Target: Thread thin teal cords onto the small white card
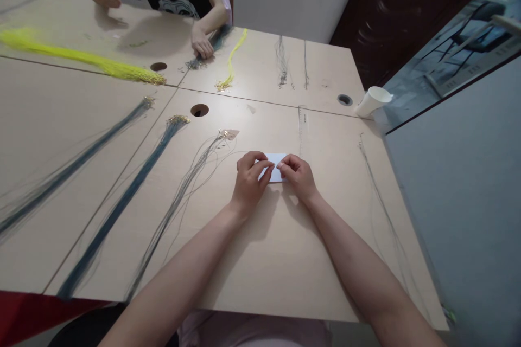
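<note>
My left hand [253,178] and my right hand [299,174] meet over a small white card [275,175] on the table. Thumb and forefinger are pinched together on each hand, the fingertips a short gap apart. What they hold is too small to make out. To the left of my left hand lies a loose bundle of thin grey lines [179,203], its small metal hooks [224,135] resting on a brownish scrap. A clear ruler [300,127] lies just beyond my right hand.
Two dark blue-green line bundles [126,201] [81,167] with gold hooks lie at left. Across the table, a person [171,0] rests one hand on another bundle, near yellow strands [81,59]. A white cup [372,101] stands at the right edge; thin lines [382,200] lie nearer.
</note>
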`<state>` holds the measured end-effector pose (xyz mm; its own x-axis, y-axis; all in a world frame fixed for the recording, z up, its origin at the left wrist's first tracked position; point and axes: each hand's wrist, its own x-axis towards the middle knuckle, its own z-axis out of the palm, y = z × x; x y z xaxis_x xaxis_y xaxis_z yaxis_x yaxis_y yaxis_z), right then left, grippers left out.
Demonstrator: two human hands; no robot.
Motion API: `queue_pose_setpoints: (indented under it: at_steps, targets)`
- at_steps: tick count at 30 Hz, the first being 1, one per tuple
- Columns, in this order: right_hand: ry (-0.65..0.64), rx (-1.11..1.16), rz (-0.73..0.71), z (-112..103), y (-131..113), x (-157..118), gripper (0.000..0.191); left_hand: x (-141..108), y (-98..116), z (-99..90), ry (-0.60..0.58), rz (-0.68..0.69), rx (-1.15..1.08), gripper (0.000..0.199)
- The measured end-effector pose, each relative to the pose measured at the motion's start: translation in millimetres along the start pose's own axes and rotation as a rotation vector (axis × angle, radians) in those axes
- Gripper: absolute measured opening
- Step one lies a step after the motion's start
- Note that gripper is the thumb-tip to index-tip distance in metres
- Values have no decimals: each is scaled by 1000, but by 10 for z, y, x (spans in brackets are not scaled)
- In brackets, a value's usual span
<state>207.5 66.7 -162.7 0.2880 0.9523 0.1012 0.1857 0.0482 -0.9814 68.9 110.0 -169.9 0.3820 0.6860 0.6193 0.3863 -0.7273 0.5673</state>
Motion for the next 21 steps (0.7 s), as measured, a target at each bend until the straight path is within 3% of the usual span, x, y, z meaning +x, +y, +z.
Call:
queue_pose_setpoints:
  at_steps: [21]
  targets:
    - [-9,-6,16,2,7,6,17,15,37,-20,-17,-27,24,6]
